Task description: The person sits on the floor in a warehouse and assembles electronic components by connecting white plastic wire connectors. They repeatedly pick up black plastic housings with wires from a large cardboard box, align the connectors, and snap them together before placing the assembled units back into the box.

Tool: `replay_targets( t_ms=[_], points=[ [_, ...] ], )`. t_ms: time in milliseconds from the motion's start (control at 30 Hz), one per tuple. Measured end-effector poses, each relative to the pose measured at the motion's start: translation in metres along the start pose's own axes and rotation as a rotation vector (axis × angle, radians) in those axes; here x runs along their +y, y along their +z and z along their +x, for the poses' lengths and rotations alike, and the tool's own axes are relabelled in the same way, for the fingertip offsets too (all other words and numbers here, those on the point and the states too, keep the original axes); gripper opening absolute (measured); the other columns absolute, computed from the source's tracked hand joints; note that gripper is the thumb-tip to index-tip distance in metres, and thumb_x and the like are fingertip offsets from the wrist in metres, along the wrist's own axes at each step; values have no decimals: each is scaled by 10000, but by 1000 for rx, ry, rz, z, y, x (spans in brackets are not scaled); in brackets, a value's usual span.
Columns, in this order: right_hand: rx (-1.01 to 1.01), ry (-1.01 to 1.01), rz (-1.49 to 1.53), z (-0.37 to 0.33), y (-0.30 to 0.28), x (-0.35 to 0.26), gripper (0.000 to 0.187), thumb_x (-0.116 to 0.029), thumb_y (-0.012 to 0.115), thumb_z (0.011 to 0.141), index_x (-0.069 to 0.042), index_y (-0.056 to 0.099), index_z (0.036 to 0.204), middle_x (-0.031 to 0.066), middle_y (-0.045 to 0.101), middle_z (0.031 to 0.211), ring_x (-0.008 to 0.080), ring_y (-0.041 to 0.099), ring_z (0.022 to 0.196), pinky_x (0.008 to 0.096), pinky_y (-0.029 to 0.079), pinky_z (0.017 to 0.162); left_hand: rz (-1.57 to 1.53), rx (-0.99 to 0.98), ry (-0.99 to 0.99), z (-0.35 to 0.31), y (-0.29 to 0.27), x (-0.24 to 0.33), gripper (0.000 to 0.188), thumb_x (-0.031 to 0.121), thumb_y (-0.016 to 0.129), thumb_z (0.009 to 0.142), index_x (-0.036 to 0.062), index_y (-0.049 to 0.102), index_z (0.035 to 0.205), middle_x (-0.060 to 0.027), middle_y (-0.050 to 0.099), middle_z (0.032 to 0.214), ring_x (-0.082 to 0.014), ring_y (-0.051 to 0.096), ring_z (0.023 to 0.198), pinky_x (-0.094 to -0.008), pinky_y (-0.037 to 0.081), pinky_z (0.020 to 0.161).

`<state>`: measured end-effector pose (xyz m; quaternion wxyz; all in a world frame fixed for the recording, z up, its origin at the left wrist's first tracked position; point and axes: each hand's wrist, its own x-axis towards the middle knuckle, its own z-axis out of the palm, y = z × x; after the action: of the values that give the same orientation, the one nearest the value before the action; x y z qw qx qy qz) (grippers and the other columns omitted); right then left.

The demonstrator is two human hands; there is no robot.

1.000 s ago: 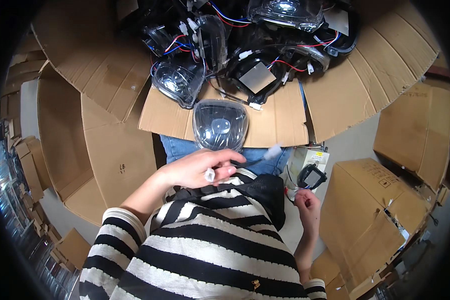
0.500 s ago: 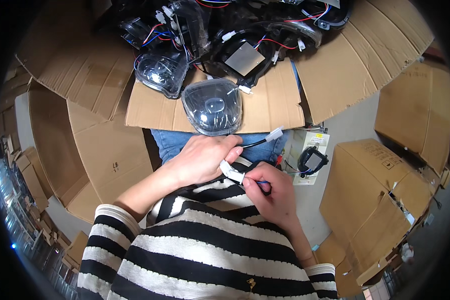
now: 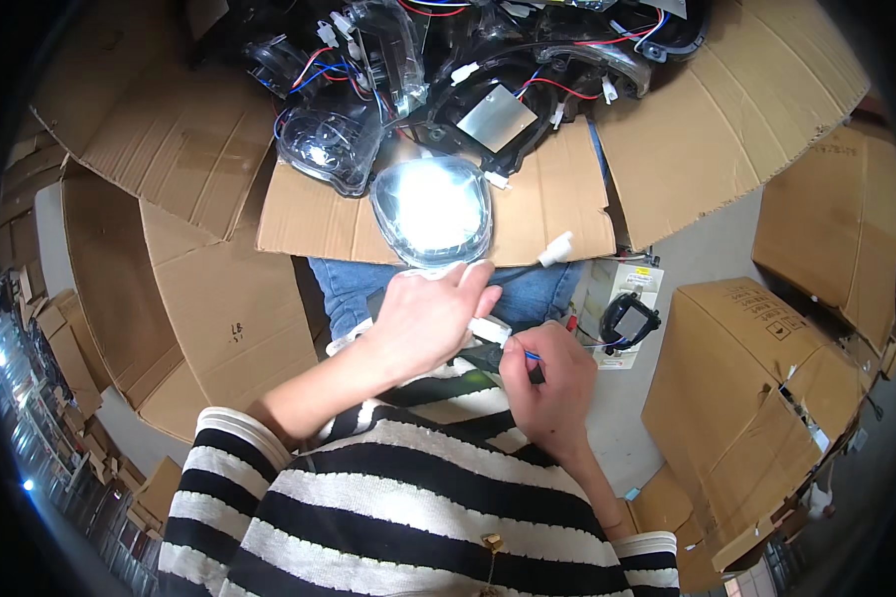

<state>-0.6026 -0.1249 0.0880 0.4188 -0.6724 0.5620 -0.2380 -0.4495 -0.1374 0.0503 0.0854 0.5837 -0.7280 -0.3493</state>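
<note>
A clear-covered lamp (image 3: 431,211) glows bright white on the cardboard flap in front of me. My left hand (image 3: 428,316) is just below its near edge, fingers curled around one end of a white plug connector (image 3: 489,330). My right hand (image 3: 550,383) pinches the other end of that connector, where blue and dark wires come out. Most of the wiring under both hands is hidden. Beyond my left fingers, a second white plug (image 3: 556,249) sticks out over my jeans.
More lamp units (image 3: 329,147) with loose coloured wires are heaped in the open carton (image 3: 557,204). To the right, a small black device (image 3: 628,322) sits on a pale box, beside a large cardboard box (image 3: 756,398). Another open carton (image 3: 219,308) stands left.
The lamp in front of me has gone from dark to brightly lit. Both hands, still at the white connector, have shifted slightly right in the picture.
</note>
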Motion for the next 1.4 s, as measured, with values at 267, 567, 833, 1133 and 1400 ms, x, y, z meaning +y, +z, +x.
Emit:
replay_targets(
  t_ms=[267,567,833,1133,1400],
  points=[
    [-228,185,171,1,-4,8,38,-20,554,739,1,526,752,79,498,625,202,473,497,279,371,461,-256,-46,78,1,-4,-11,186,158,528,804,53,574,950,-136,593,785,-301,586,693,-361,463,600],
    [-358,29,390,8,-43,20,22,-1,517,753,16,526,743,68,457,613,145,402,489,245,316,451,-911,-394,49,-14,-21,-33,151,98,551,812,35,604,938,-79,616,848,-169,587,774,-280,449,676],
    [-400,257,703,6,-46,16,109,-26,473,801,15,519,712,-2,444,603,29,344,508,199,253,429,-907,-187,77,-20,-19,-31,138,78,572,785,29,615,906,-53,571,729,-162,528,681,-282,402,636],
    [-303,379,795,8,-35,4,161,-41,457,823,11,521,685,-21,460,609,0,325,518,179,236,440,-674,121,104,-22,-9,-28,123,57,583,748,22,632,855,-52,565,751,-157,493,689,-265,383,653],
    [-205,361,401,8,-33,2,136,-47,486,807,4,528,689,-23,459,576,7,337,489,186,252,418,-660,306,17,-27,-2,-29,173,48,620,686,86,650,852,-1,523,710,-152,478,662,-277,337,661]
  ],
)
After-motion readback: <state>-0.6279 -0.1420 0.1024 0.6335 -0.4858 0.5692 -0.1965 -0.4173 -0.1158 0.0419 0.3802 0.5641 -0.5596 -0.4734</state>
